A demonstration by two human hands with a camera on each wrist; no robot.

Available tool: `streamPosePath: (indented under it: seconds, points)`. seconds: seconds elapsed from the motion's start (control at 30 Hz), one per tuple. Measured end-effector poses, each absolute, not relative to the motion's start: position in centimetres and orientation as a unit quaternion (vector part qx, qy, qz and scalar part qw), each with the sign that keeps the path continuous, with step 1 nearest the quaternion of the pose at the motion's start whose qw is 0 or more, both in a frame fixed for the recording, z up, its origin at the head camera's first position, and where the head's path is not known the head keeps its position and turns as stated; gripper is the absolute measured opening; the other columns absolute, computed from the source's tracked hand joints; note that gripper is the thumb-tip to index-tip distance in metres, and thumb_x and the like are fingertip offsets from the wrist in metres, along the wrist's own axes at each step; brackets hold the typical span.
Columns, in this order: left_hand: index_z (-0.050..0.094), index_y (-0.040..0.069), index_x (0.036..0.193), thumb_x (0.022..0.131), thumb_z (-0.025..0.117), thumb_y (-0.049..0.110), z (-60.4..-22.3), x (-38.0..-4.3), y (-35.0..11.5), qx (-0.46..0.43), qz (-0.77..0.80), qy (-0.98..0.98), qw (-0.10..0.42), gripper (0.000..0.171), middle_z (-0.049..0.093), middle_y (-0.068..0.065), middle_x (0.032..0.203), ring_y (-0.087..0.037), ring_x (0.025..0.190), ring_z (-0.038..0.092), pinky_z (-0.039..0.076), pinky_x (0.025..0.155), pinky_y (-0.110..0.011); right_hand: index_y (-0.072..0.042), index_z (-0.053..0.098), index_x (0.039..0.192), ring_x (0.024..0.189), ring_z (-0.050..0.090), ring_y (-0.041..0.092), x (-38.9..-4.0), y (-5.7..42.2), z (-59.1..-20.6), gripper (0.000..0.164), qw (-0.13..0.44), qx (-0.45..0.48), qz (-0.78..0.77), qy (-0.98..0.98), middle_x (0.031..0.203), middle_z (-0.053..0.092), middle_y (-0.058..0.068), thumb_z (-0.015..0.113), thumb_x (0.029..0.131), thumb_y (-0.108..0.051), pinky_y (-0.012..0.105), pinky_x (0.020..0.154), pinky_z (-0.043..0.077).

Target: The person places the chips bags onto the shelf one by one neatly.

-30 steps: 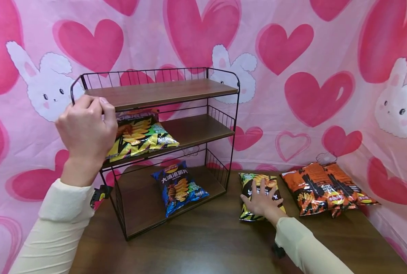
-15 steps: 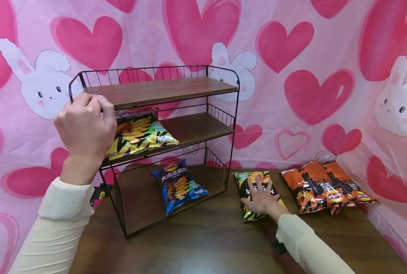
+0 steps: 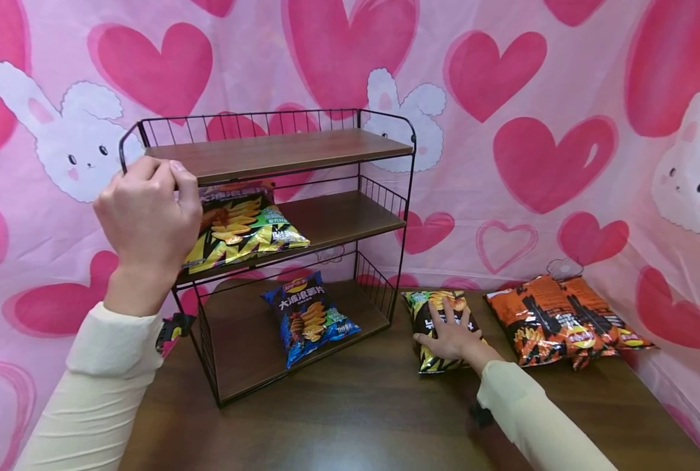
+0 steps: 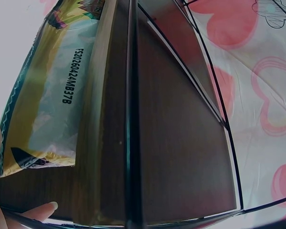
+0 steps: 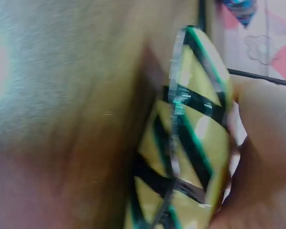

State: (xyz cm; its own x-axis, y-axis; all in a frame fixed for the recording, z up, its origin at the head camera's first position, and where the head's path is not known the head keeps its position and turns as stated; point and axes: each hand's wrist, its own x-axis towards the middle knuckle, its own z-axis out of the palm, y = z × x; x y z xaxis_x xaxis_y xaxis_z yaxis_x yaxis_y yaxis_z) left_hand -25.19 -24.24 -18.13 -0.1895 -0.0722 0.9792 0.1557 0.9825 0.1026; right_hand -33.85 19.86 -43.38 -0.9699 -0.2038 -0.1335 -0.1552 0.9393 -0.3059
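My left hand grips the upper left front corner of the three-tier shelf rack in the head view. In the left wrist view, its fingertip shows at the rack's wire edge, close to a yellow-and-black chip bag. That bag lies on the middle shelf, its left part behind my hand. On the table right of the rack, my right hand rests with spread fingers on a black-and-yellow chip bag. The right wrist view shows this bag's crimped edge beside the hand.
A blue chip bag leans tilted on the bottom shelf. Orange chip bags overlap on the table at the far right. A pink cloth with hearts and rabbits hangs behind and to the right.
The bag under my right hand has shifted a little left and turned slightly on the table, the hand moving with it. My left hand keeps its hold on the rack.
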Motion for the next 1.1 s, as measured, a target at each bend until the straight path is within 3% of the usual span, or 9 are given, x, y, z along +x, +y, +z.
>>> streamPosePath:
  seconds: [0.17,0.27,0.4,0.5,0.6,0.77,0.93,1.1]
  points:
    - [0.072,-0.014,0.086,0.103,0.04,0.028,-18.0,-25.1,-24.3,-0.026,-0.088,-0.766,0.637,0.055,0.07,-0.027,0.091,-0.055,0.075,0.063,0.047,0.062,-0.068,-0.007,0.011,0.164,0.138,-0.005,0.076,-33.9,20.9,-40.5,0.096,0.077,-0.096,-0.162,0.979,0.167,-0.005,0.028,0.054,0.097,-0.061,0.09,0.098,0.011]
    - [0.072,-0.014,0.087,0.103,0.039,0.029,-17.9,-25.0,-24.3,-0.025,-0.088,-0.764,0.639,0.056,0.07,-0.027,0.091,-0.056,0.076,0.063,0.046,0.062,-0.068,0.001,0.008,0.162,0.136,-0.004,0.077,-34.1,21.3,-38.2,0.094,0.079,-0.092,-0.171,0.978,0.163,-0.006,0.036,0.054,0.101,-0.053,0.087,0.102,0.009]
    - [0.072,-0.014,0.086,0.104,0.038,0.03,-17.7,-25.0,-24.3,-0.022,-0.087,-0.762,0.641,0.058,0.07,-0.027,0.092,-0.056,0.075,0.062,0.046,0.062,-0.068,0.015,0.01,0.155,0.137,0.017,0.073,-34.5,21.0,-35.9,0.088,0.094,-0.082,-0.165,0.978,0.154,0.007,0.049,0.051,0.103,-0.043,0.078,0.109,0.021]
    - [0.072,-0.014,0.086,0.104,0.038,0.031,-17.7,-24.9,-24.4,-0.02,-0.085,-0.763,0.64,0.059,0.071,-0.027,0.093,-0.057,0.075,0.062,0.046,0.062,-0.068,0.018,0.01,0.152,0.136,0.03,0.068,-34.7,20.1,-35.1,0.091,0.123,-0.063,-0.151,0.979,0.149,0.017,0.052,0.053,0.102,-0.044,0.071,0.109,0.032]
    - [0.072,-0.014,0.086,0.103,0.039,0.029,-17.8,-24.8,-24.4,-0.022,-0.086,-0.764,0.639,0.057,0.071,-0.027,0.093,-0.056,0.076,0.063,0.047,0.064,-0.068,0.022,0.011,0.15,0.139,0.032,0.062,-34.8,18.9,-35.6,0.094,0.155,-0.048,-0.128,0.978,0.148,0.025,0.052,0.053,0.101,-0.047,0.065,0.11,0.035]
    - [0.073,-0.013,0.087,0.102,0.042,0.027,-18.1,-25.0,-24.2,-0.035,-0.091,-0.765,0.637,0.052,0.07,-0.026,0.091,-0.054,0.076,0.063,0.048,0.064,-0.066,0.026,0.025,0.145,0.136,0.04,0.057,-35.3,18.1,-37.7,0.091,0.18,-0.048,-0.05,0.981,0.146,0.036,0.045,0.053,0.102,-0.05,0.059,0.113,0.036]
    - [0.073,-0.013,0.09,0.103,0.04,0.028,-18.1,-25.1,-24.2,-0.034,-0.088,-0.768,0.633,0.054,0.07,-0.026,0.092,-0.054,0.077,0.064,0.048,0.065,-0.066,0.024,0.012,0.149,0.137,0.03,0.067,-35.4,17.6,-39.5,0.1,0.184,0.007,-0.05,0.982,0.142,0.028,0.056,0.057,0.1,-0.051,0.064,0.114,0.032]
    - [0.073,-0.013,0.09,0.103,0.04,0.03,-18.1,-25.0,-24.2,-0.031,-0.089,-0.768,0.633,0.056,0.07,-0.026,0.092,-0.054,0.077,0.064,0.049,0.065,-0.066,0.02,0.005,0.151,0.135,0.03,0.069,-35.4,17.4,-40.3,0.104,0.166,0.031,-0.075,0.983,0.135,0.025,0.062,0.063,0.098,-0.049,0.066,0.109,0.036]
